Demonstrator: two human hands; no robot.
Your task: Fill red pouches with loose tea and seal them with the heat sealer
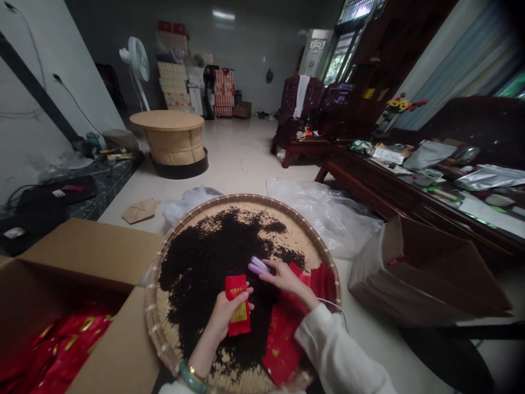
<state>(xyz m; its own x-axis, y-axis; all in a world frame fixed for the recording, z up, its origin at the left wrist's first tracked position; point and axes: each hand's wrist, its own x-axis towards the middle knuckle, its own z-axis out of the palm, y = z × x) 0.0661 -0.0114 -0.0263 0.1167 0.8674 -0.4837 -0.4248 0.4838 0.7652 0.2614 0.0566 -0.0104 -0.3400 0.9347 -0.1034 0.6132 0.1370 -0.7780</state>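
Observation:
A round woven bamboo tray point(164, 257) lies in front of me, covered with dark loose tea leaves point(209, 262). My left hand point(227, 317) is closed round a small red packet point(238, 303), held upright over the leaves. My right hand point(285, 279) is closed on a small lilac scoop point(258, 266) just above the leaves, next to the packet's top. Several empty red packets point(287, 328) lie on the tray's right side under my right arm.
An open cardboard box point(77, 273) holding red packets stands to the left. A brown paper bag point(426, 273) lies on its side at the right, clear plastic sheeting point(332, 213) behind the tray. A dark wooden table point(410, 191) cluttered with foil bags runs along the right.

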